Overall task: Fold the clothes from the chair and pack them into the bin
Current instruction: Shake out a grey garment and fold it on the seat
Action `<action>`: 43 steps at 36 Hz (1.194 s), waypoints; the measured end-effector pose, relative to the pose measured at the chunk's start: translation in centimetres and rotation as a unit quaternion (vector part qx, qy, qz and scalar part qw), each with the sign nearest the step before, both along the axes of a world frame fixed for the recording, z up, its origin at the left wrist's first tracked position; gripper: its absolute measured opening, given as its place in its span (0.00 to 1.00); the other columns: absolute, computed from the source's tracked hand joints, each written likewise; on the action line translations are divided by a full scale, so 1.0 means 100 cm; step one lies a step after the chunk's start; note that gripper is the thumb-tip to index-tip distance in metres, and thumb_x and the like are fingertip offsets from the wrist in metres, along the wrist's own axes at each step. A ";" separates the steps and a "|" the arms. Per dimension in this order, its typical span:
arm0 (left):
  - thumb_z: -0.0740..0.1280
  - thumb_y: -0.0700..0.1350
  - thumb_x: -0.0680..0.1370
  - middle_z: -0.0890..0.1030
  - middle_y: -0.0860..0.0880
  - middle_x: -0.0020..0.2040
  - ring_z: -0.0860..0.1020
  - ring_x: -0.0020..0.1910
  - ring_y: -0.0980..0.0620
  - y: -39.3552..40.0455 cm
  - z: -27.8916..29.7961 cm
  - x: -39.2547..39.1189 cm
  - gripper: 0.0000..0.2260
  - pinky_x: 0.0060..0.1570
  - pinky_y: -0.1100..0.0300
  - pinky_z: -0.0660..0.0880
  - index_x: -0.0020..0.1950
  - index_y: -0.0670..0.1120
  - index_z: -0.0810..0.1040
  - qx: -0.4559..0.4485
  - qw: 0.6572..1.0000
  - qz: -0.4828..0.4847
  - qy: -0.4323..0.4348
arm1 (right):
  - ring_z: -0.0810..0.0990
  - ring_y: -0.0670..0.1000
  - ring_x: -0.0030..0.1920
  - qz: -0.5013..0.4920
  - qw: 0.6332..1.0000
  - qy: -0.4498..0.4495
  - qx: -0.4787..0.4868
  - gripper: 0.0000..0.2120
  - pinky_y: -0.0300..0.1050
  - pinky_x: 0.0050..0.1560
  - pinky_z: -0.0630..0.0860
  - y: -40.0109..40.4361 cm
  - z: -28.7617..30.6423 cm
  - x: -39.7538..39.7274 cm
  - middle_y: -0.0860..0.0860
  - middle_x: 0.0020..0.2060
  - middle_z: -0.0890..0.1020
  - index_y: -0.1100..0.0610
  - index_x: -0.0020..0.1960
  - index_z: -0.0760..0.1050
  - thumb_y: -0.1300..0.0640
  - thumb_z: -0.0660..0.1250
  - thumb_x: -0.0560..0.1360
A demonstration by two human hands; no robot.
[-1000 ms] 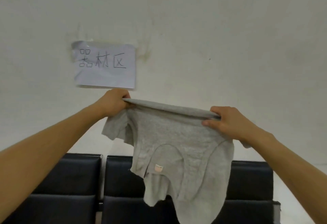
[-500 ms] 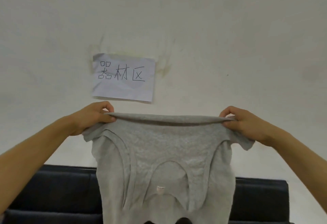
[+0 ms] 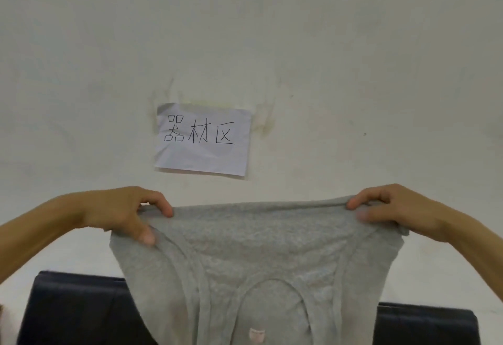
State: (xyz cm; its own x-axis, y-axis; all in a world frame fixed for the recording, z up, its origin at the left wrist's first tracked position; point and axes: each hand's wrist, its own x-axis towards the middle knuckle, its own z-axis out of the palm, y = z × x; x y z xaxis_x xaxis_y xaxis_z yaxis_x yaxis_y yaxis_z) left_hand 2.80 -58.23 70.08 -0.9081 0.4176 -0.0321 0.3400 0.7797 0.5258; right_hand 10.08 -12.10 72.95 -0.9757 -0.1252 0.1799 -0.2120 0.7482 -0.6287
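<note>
Both hands pinch the gray shirt's top edge, left hand and right hand, stretched above the chair. Keep it level, probably folding sideways next; the bin is unseen.

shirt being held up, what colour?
Light heather grey shirt, with a small pale label near the neckline; head view, the only one.

You face an off-white wall, scuffed, with yellowish stains beside a white paper sign bearing three handwritten black characters; the sign is above the fingers, nearer the left ones. Below the fingers, dark padded chair backs line the wall. Light is even and soft.
</note>
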 end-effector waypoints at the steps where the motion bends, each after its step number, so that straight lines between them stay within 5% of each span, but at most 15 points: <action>1: 0.78 0.51 0.59 0.76 0.59 0.52 0.76 0.46 0.62 0.000 0.002 0.002 0.26 0.39 0.72 0.70 0.54 0.62 0.76 -0.037 0.999 -0.008 0.010 | 0.79 0.45 0.51 0.004 0.999 -0.025 0.047 0.10 0.37 0.47 0.75 0.000 0.001 0.001 0.41 0.51 0.79 0.43 0.50 0.81 0.52 0.74 0.69; 5: 0.71 0.37 0.68 0.71 0.59 0.54 0.72 0.48 0.62 0.002 0.003 0.006 0.24 0.41 0.74 0.69 0.55 0.61 0.70 -0.127 0.988 -0.023 0.085 | 0.74 0.44 0.54 0.007 0.976 -0.087 0.200 0.26 0.37 0.47 0.74 0.000 -0.003 0.001 0.39 0.57 0.71 0.38 0.58 0.69 0.53 0.76 0.66; 9: 0.67 0.33 0.72 0.80 0.51 0.43 0.76 0.34 0.61 0.003 0.006 0.005 0.13 0.33 0.67 0.71 0.48 0.50 0.79 0.008 0.996 -0.019 0.086 | 0.70 0.42 0.55 -0.004 0.948 -0.033 0.315 0.24 0.37 0.54 0.72 -0.006 -0.007 -0.001 0.41 0.57 0.68 0.39 0.60 0.64 0.60 0.68 0.71; 13: 0.69 0.51 0.71 0.82 0.48 0.43 0.74 0.35 0.49 0.003 0.009 0.006 0.07 0.30 0.60 0.65 0.47 0.54 0.83 0.047 0.995 -0.062 0.055 | 0.73 0.41 0.52 0.014 0.953 0.014 0.303 0.12 0.35 0.50 0.71 -0.015 -0.004 0.002 0.40 0.53 0.73 0.41 0.54 0.72 0.56 0.61 0.77; 16: 0.65 0.64 0.69 0.81 0.44 0.48 0.76 0.46 0.38 -0.001 0.008 0.005 0.22 0.38 0.53 0.66 0.53 0.49 0.82 0.095 0.992 -0.068 0.042 | 0.74 0.39 0.51 0.028 0.958 0.026 0.284 0.09 0.36 0.53 0.71 -0.017 -0.002 0.006 0.39 0.50 0.77 0.42 0.54 0.77 0.48 0.59 0.79; 21: 0.70 0.47 0.72 0.81 0.48 0.42 0.73 0.33 0.57 -0.001 0.002 -0.002 0.03 0.29 0.64 0.66 0.43 0.54 0.83 0.097 0.992 -0.025 0.072 | 0.74 0.39 0.51 0.012 0.957 0.059 0.283 0.10 0.32 0.51 0.70 -0.015 -0.008 0.003 0.39 0.50 0.77 0.44 0.54 0.77 0.53 0.58 0.80; 26: 0.66 0.34 0.75 0.82 0.55 0.42 0.78 0.38 0.59 -0.002 0.001 -0.005 0.15 0.35 0.66 0.73 0.39 0.54 0.82 0.135 0.981 0.019 0.140 | 0.76 0.42 0.44 -0.039 0.961 0.119 0.247 0.14 0.35 0.41 0.71 -0.011 -0.010 0.002 0.41 0.43 0.78 0.46 0.44 0.72 0.65 0.57 0.77; 31: 0.64 0.33 0.76 0.82 0.53 0.39 0.77 0.40 0.52 -0.005 0.003 -0.012 0.16 0.38 0.60 0.72 0.41 0.55 0.81 0.233 0.937 0.082 0.247 | 0.74 0.49 0.36 -0.090 0.953 0.180 0.228 0.11 0.42 0.35 0.68 -0.009 -0.010 0.003 0.48 0.36 0.76 0.51 0.40 0.65 0.64 0.55 0.77; 39: 0.63 0.34 0.77 0.83 0.50 0.40 0.78 0.43 0.48 -0.010 0.007 -0.020 0.16 0.44 0.55 0.73 0.42 0.54 0.81 0.268 0.926 0.091 0.249 | 0.74 0.46 0.41 -0.146 0.915 0.217 0.307 0.11 0.41 0.38 0.67 -0.013 -0.004 0.005 0.43 0.39 0.77 0.50 0.43 0.71 0.62 0.55 0.77; 43: 0.63 0.36 0.78 0.82 0.48 0.42 0.77 0.41 0.50 -0.006 0.007 -0.020 0.14 0.39 0.59 0.71 0.43 0.54 0.80 0.281 0.921 0.101 0.249 | 0.75 0.47 0.37 -0.121 0.947 0.247 0.164 0.14 0.40 0.34 0.68 -0.011 -0.006 0.003 0.47 0.35 0.78 0.50 0.38 0.70 0.66 0.56 0.77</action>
State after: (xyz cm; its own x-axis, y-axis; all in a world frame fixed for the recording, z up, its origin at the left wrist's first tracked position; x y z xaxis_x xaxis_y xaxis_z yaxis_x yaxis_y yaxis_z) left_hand 0.81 -58.79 70.75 -0.8122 0.0625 0.5800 0.5268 0.5058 0.6832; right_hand 10.41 -13.24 72.35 -0.7899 -0.0367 0.6122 -0.2171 0.9503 -0.2233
